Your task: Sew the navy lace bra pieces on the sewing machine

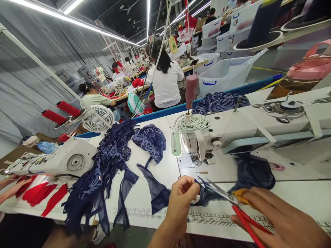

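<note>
My left hand [178,203] pinches the edge of a navy lace-edged fabric piece [207,197] between thumb and fingers, just above the table's front. My right hand [284,215] is closed around red-handled scissors [249,222]. Their blades point left over the navy fabric, close to my left fingertips. A yellow-orange wrap [243,195] shows by my right fingers. Behind the scissors, a navy cup-shaped piece [254,172] lies on the table beside the sewing machine [224,125]. A sheer navy piece [156,193] spreads out left of my left hand.
A heap of navy fabric pieces [106,162] covers the table's left part and hangs over its front edge. Near it lies a patterned navy piece [150,139]. A printed ruler [214,218] runs along the front. At far left, another person's hands [12,189] touch red fabric [38,194].
</note>
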The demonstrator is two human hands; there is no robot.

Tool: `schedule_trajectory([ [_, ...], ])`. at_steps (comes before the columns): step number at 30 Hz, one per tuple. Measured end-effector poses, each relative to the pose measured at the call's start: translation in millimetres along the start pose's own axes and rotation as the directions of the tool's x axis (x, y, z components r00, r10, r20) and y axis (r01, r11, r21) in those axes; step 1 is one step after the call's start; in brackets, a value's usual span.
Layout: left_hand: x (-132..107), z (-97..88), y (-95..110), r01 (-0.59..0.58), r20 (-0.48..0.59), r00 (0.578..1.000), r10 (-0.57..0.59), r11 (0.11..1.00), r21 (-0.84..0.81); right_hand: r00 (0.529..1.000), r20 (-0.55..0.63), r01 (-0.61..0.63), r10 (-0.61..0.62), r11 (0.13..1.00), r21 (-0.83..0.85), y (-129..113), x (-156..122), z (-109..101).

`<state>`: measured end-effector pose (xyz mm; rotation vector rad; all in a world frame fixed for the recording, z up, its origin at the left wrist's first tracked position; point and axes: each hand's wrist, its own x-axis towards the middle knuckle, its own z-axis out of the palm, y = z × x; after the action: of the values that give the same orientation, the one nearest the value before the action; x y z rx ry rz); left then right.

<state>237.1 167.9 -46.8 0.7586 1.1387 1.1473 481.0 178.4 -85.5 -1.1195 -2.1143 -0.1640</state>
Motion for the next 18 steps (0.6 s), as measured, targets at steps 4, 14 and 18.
schedule_trajectory([
  [4, -3.4, 0.4, 2.6, -0.025, -0.029, 0.999, 0.024, 1.0, -0.006, 0.988, 0.061, 0.14, -0.139, 0.99, -0.012, -11.9, 13.8, 12.7],
  [14, -4.5, 10.6, 3.1, -0.048, -0.081, 0.995, 0.049, 0.999, 0.01, 0.993, 0.075, 0.082, -0.091, 0.99, 0.114, -21.7, 25.5, 5.4],
  [18, -5.6, 13.9, 5.1, -0.061, -0.081, 0.995, 0.062, 0.998, 0.018, 0.992, 0.113, 0.048, -0.064, 0.989, 0.139, -22.7, 25.5, 4.5],
])
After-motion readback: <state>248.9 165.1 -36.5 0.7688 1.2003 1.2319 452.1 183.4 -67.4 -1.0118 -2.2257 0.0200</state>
